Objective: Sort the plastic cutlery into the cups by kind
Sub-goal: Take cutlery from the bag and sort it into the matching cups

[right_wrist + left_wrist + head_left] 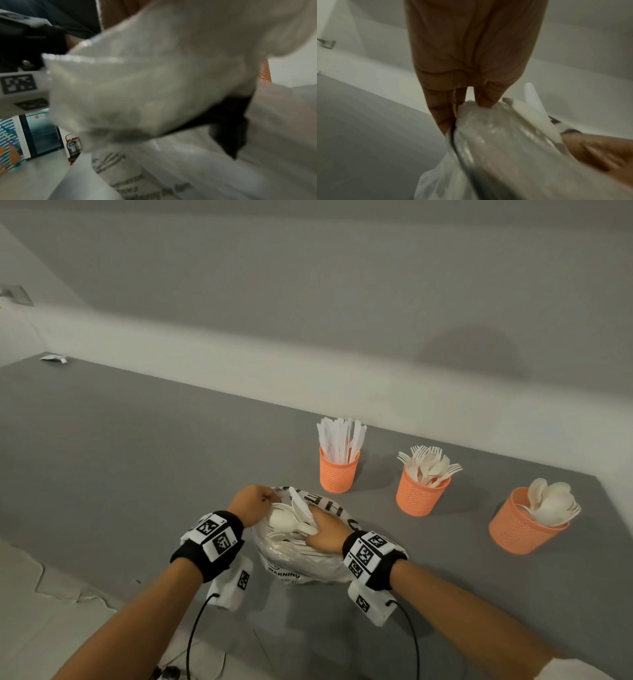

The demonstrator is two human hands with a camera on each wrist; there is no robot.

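Note:
A clear plastic bag (301, 563) with printed text lies on the grey table (137, 457), full of white cutlery. My left hand (257, 499) pinches the bag's rim (496, 148) and holds it open. Inside the bag's mouth, my right hand (325, 534) grips several white pieces, with a knife (299, 503) sticking up from them. To the right stand three orange mesh cups: knives (339, 470), forks (419, 493) and spoons (520, 525). The right wrist view is blurred and almost filled by the bag (154, 81).
A pale wall runs along the table's far edge. A small white scrap (53, 358) lies at the far left corner. The table's front edge crosses the lower left, with light floor below. Black cables (191, 642) hang from both wrist units.

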